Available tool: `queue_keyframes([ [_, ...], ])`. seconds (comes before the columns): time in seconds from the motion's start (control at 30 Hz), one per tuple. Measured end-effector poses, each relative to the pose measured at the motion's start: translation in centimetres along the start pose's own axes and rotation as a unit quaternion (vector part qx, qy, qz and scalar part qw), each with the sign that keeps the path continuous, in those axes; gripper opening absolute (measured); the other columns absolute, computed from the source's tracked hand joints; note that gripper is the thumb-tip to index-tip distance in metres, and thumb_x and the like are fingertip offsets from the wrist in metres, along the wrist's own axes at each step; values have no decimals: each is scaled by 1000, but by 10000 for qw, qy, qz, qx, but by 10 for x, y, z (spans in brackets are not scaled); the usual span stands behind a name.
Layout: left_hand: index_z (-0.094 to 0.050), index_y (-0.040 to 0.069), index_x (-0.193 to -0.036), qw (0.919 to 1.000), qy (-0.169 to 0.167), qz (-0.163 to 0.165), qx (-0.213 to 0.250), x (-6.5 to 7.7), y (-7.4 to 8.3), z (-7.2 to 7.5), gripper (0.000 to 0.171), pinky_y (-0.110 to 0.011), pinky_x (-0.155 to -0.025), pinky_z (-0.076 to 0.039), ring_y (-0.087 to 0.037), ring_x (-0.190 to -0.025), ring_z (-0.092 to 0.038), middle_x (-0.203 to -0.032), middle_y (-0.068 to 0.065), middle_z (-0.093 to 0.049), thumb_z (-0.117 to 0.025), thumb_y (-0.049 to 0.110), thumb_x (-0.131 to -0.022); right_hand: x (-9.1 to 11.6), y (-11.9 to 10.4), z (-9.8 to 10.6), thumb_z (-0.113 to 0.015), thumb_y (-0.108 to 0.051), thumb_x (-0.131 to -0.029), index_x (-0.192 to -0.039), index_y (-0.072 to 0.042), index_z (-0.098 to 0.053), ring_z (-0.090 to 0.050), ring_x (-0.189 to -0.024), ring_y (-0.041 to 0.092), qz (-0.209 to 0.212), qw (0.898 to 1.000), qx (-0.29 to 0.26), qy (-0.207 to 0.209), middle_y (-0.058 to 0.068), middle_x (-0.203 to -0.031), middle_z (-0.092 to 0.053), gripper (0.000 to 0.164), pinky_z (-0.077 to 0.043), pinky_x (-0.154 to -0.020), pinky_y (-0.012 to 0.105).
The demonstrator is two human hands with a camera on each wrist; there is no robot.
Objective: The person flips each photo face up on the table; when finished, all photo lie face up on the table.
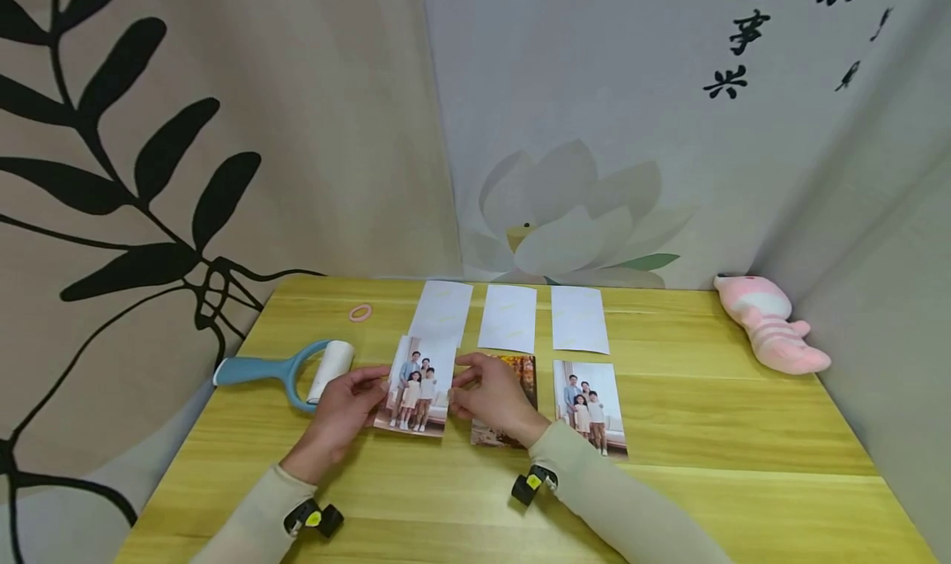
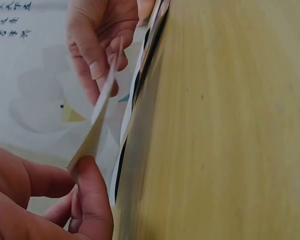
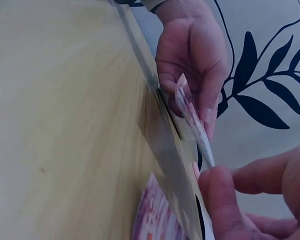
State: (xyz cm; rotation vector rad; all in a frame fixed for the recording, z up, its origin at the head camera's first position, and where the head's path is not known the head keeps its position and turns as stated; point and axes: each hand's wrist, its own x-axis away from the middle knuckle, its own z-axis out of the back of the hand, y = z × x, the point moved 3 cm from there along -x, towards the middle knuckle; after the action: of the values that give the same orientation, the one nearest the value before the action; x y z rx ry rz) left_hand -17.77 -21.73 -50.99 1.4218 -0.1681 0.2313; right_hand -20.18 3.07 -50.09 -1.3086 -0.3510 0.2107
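Observation:
A family photo print [image 1: 416,391] is held between both hands, lifted off the table and slightly tilted. My left hand [image 1: 336,411] pinches its left edge between thumb and fingers. At the opposite edge my right hand [image 1: 498,395] pinches it too. In the left wrist view the photo [image 2: 97,125] appears nearly edge-on, and the right wrist view shows its printed side [image 3: 190,112] at a slant. Beneath the right hand lies an autumn-coloured photo [image 1: 526,376], partly covered. To its right is another print of the same family photo [image 1: 592,407].
Behind the photos, three white cards [image 1: 508,319] lie in a row. A lint roller with a blue handle [image 1: 253,371] rests beside the left hand, with a pink ring [image 1: 360,313] beyond it. A pink plush toy [image 1: 768,324] sits at the table's [image 1: 743,498] back right corner.

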Motion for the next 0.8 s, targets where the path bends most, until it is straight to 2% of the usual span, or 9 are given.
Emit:
queue_keyframes([
  [0.23,-57,-8,-144,9994,-235,-40,-256,1,0,0,39,-27,-72,-62,-15,-89,-67,-117,-20,-65,-56,5,-108,-5,4,1,-75,-4,-94,-145,7,-57,-77,-78,20,-226,9996,137,-137,11,-106,-76,54,-65,-69,32],
  [0.43,-60,-5,-144,9948,-163,-39,-1007,3,0,0,41,-23,-75,-57,-19,-103,-65,-128,-23,-67,-61,14,-107,-7,10,-1,-75,-6,-95,-147,9,-54,-76,-74,20,-478,9983,-21,-326,12,-104,-74,58,-65,-70,33],
  [0.6,-61,-5,-142,9876,-101,-164,-1559,4,2,-1,44,-23,-86,-53,-26,-116,-64,-129,-20,-68,-63,18,-106,-9,13,-4,-74,-9,-97,-153,9,-48,-74,-68,19,-709,9961,-31,-527,10,-104,-72,65,-65,-67,32],
  [0.8,-59,-5,-145,9817,-92,-227,-1888,7,7,-2,50,-35,-94,-55,-28,-118,-65,-128,-19,-68,-66,25,-105,-10,12,-3,-74,-11,-98,-154,9,-46,-71,-64,17,-799,9947,-154,-627,11,-108,-70,65,-64,-64,31],
])
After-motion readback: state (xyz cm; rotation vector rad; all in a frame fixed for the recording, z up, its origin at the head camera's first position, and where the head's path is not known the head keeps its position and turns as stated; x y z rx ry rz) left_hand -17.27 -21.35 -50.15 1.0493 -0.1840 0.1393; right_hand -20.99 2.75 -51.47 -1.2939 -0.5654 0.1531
